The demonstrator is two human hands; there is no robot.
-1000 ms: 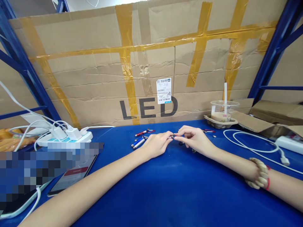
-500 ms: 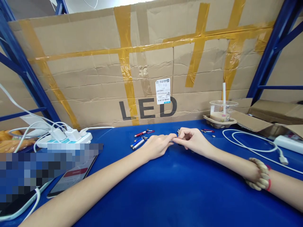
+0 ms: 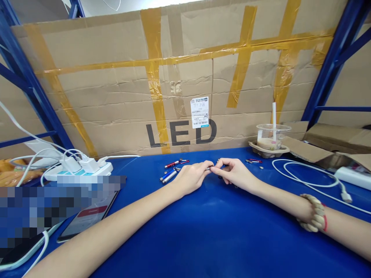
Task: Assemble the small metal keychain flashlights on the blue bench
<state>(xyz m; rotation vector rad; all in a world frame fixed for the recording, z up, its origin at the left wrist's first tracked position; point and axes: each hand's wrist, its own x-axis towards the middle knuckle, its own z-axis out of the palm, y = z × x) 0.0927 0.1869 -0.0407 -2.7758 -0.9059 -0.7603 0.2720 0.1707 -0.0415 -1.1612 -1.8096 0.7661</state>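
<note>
Over the blue tabletop my left hand (image 3: 193, 178) is closed, with its fingers curled round a small slim metallic piece (image 3: 208, 168). My right hand (image 3: 236, 175) meets it from the right, thumb and forefinger pinched at the end of that piece. Most of the piece is hidden by the fingers, so its kind is not clear. Just left of my left hand lie a red metal tube (image 3: 172, 165), a blue tube (image 3: 167, 175) and a silver tube (image 3: 169, 177), like small penlights. Behind my right fingers some small dark parts are partly covered.
Red clips (image 3: 255, 160) and a small round silver disc (image 3: 261, 167) lie right of my hands. Farther right are a plastic cup (image 3: 272, 141) with a straw and a coiled white cable (image 3: 307, 181). A phone (image 3: 87, 216) and a power strip (image 3: 84, 170) sit left. Cardboard (image 3: 116, 100) stands behind.
The metallic piece now shows between my fingertips, where it was mostly covered before. My right fingers have shifted slightly. The things on the table lie as before.
</note>
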